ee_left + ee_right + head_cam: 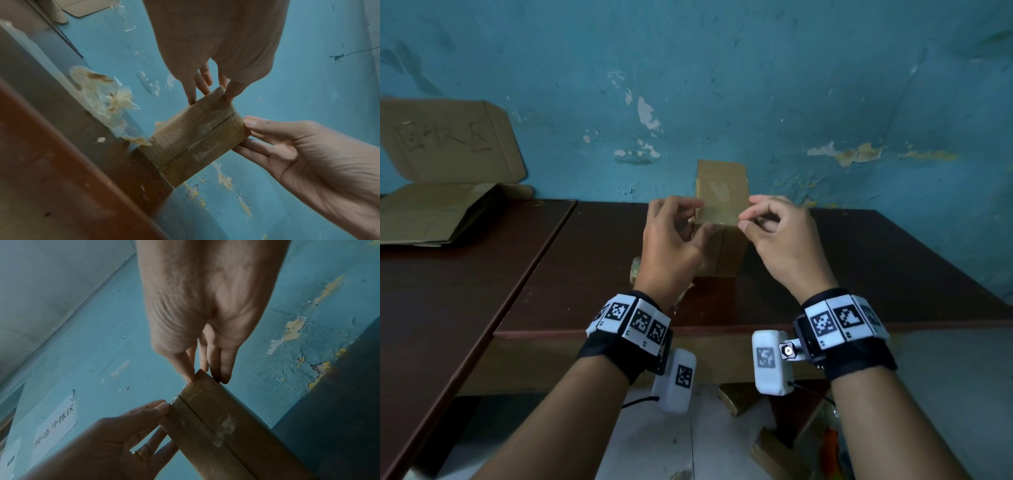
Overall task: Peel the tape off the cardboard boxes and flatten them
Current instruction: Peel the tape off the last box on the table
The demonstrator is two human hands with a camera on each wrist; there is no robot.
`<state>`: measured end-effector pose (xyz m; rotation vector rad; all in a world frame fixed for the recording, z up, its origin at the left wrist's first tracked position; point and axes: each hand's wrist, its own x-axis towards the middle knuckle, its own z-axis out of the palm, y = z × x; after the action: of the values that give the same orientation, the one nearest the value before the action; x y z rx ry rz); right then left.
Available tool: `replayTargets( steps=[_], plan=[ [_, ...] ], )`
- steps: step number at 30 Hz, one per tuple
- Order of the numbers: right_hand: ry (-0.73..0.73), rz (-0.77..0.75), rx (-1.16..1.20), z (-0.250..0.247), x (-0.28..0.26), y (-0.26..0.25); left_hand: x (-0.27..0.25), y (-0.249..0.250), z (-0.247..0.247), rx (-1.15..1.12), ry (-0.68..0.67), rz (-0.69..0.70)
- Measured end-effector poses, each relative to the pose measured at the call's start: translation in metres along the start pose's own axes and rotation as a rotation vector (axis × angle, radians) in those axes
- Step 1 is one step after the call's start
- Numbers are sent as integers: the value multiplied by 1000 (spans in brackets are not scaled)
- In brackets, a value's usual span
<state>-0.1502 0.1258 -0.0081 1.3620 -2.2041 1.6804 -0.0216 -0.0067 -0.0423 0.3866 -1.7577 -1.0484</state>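
A small brown cardboard box (726,246) stands upright on the dark table (859,274), close to the blue wall. Clear tape (719,192) covers its upper face and runs over the closed centre seam (207,131). My left hand (703,216) pinches the box's top left edge, thumb at the seam end. My right hand (742,221) pinches the top right edge with curled fingers. The left wrist view shows the left fingers (192,99) on the box corner and the right thumb (249,121) on the opposite edge. In the right wrist view, the right hand (207,379) grips the box (216,418).
A crumpled wad of peeled tape (102,97) lies on the table left of the box. Flattened cardboard (431,212) is stacked at the far left below a lettered cardboard sheet (448,140) leaning on the wall. Cardboard pieces (736,397) lie on the floor under the table.
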Motion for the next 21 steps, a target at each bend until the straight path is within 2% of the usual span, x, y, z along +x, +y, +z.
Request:
replayTargets(
  steps=[5, 11, 21],
  plan=[
    [-14, -2, -49, 7, -2, 11, 1, -6, 0, -81, -36, -66],
    [29, -34, -157, 20, -7, 18, 1, -12, -2, 68, -55, -51],
    [-106, -6, -131, 10, -7, 11, -2, -11, -3, 158, -104, 43]
  ],
)
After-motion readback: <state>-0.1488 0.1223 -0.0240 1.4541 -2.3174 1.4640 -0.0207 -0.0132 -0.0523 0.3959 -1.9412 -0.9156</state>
